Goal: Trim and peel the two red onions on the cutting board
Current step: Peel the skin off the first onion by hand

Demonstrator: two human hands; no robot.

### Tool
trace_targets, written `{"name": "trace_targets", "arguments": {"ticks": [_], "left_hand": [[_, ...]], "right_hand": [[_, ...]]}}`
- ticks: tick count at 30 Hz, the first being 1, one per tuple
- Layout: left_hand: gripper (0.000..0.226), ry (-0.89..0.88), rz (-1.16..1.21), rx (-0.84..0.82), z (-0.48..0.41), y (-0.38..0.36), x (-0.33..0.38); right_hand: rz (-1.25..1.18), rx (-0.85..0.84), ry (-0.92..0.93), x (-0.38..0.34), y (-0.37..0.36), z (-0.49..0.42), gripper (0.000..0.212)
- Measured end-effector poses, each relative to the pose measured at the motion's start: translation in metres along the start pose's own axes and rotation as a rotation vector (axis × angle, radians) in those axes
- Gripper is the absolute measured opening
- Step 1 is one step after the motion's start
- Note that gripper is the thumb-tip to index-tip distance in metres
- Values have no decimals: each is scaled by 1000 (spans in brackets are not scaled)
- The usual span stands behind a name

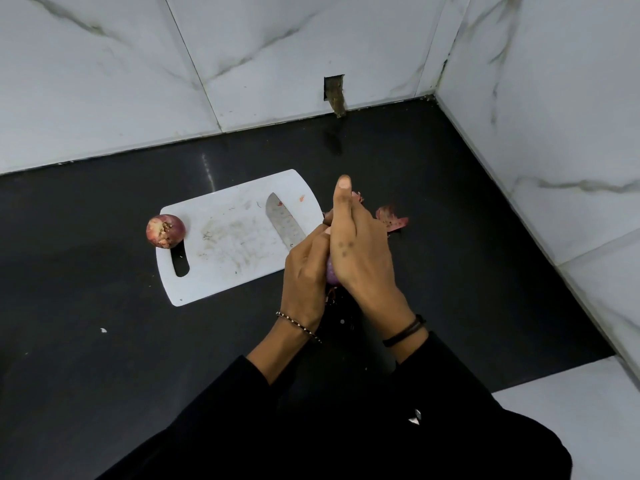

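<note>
The two hands are pressed close together just off the right end of the cutting board, both closed round the held onion, of which only a pale purple sliver shows between them. The left hand curls its fingers in against the onion from the left. The right hand covers it from above and from the right, thumb sticking straight up; its fingers are hidden. A beaded bracelet sits on the left wrist and a dark band on the right, above black sleeves.

A knife lies on the white board, its handle hidden under the hands. Reddish peel scraps lie on the black counter just beyond the right hand. The second onion, skin on, rests at the board's left end beside the handle slot. Marble-patterned wall tiles stand behind.
</note>
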State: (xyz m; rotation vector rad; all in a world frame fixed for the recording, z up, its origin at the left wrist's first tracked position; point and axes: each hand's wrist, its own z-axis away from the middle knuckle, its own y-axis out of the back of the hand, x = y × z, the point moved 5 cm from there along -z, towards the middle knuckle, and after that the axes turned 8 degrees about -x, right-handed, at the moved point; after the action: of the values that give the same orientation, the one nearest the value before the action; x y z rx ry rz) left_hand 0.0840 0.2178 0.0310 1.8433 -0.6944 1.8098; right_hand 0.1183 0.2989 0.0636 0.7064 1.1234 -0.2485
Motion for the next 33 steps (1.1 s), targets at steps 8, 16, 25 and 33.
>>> {"name": "trace_targets", "arguments": {"ticks": [8,16,25,33], "left_hand": [[31,64,2,12,1,0,-9],[36,208,260,-5,6,-8,-10],[20,179,259,-31,2,-13,-4],[62,185,300,-13,1,-13,-2]], "right_hand": [[15,30,41,6,0,-6,66],[70,84,79,11,13,-11,68],[22,20,34,9,30,-6,71],[115,121,201,-1,16,0,50]]}}
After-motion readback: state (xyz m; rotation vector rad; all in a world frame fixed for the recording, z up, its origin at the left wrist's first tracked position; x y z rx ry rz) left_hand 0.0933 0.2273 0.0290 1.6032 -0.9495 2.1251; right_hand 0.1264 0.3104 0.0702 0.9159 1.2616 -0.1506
